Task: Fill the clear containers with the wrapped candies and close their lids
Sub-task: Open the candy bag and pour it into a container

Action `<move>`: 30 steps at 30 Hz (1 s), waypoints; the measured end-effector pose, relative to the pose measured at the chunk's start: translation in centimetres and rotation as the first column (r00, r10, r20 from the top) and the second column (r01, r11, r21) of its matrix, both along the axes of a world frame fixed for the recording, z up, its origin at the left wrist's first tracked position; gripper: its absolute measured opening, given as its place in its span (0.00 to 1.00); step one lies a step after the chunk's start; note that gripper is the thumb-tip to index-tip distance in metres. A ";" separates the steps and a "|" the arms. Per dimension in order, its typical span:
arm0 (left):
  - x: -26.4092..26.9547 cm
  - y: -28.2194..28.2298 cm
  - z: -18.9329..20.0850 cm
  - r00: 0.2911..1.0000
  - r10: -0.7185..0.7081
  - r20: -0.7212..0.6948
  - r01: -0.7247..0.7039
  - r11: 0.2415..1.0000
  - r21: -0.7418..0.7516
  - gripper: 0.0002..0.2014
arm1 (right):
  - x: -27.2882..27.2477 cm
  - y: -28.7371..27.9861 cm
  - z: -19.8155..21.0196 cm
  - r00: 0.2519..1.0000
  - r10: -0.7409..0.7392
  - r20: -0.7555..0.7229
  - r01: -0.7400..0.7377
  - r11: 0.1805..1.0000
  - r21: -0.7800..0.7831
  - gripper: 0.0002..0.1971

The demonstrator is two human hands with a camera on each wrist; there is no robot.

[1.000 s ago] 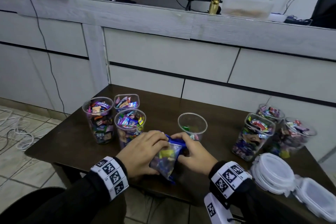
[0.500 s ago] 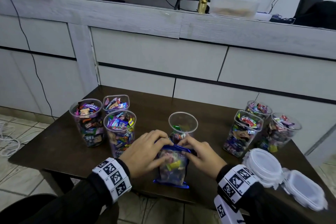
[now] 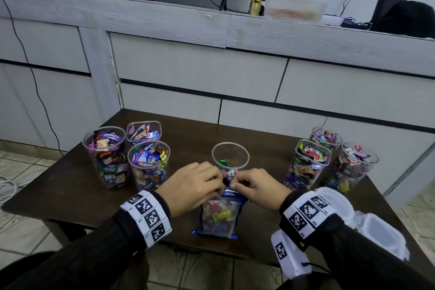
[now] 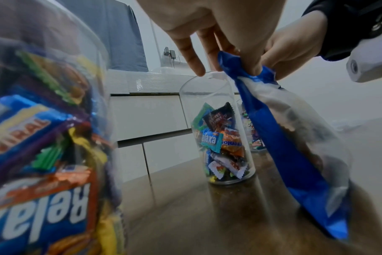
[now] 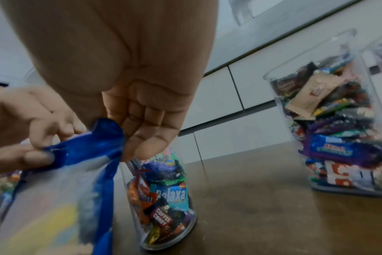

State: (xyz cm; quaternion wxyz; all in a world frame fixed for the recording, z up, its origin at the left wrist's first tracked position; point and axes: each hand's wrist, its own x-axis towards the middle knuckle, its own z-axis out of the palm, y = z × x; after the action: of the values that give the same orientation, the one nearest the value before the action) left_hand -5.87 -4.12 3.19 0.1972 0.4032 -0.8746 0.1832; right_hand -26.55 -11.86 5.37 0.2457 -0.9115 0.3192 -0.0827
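A blue-and-clear candy bag (image 3: 219, 215) stands near the table's front edge, its bottom on the wood. My left hand (image 3: 191, 186) and right hand (image 3: 255, 187) each pinch the bag's blue top edge (image 4: 244, 66) (image 5: 87, 138) from either side. Just behind the bag stands a round clear container (image 3: 230, 159) (image 4: 220, 131) (image 5: 161, 198), open and partly filled with wrapped candies. Three filled clear containers (image 3: 148, 162) stand at the left and three more (image 3: 310, 163) at the right, all without lids.
White lids (image 3: 339, 202) lie stacked at the table's right front corner, partly behind my right wrist. The dark wooden table (image 3: 193, 134) stands against grey cabinets. Cables lie on the tiled floor (image 3: 14, 172) to the left.
The bag has gone from tilted left to upright between my hands. Both hands have closed in on its top edge and now pinch it.
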 end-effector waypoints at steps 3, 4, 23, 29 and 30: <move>0.1 -0.1 -0.3 1.000 -0.016 0.011 0.015 1.000 0.011 0.07 | 0.4 0.3 0.3 0.996 0.029 -0.083 -0.034 0.998 -0.055 0.08; 0.2 0.0 -0.3 1.000 -0.014 0.014 0.014 1.000 0.014 0.06 | 0.4 0.4 0.5 0.994 0.050 -0.097 -0.055 0.997 -0.050 0.08; 0.1 -1.1 -1.5 1.000 -0.028 0.000 0.028 0.999 -0.026 0.15 | 1.9 2.5 1.8 0.976 -0.024 -0.215 -0.043 0.953 -0.300 0.07; 0.5 -0.9 -1.6 1.000 -0.005 -0.014 0.005 0.999 0.042 0.13 | 2.2 2.8 1.5 0.978 -0.030 -0.207 -0.030 0.959 -0.281 0.10; 0.6 -0.8 -1.5 1.000 -0.001 -0.012 0.002 0.999 0.049 0.12 | 2.2 2.6 1.5 0.980 -0.020 -0.198 -0.034 0.964 -0.264 0.09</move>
State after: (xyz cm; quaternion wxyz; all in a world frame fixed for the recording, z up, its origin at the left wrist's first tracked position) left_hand -5.27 -4.92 1.71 0.1928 0.4084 -0.8779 0.1589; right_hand -24.40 -9.23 6.89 0.0883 -0.9410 0.3251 -0.0322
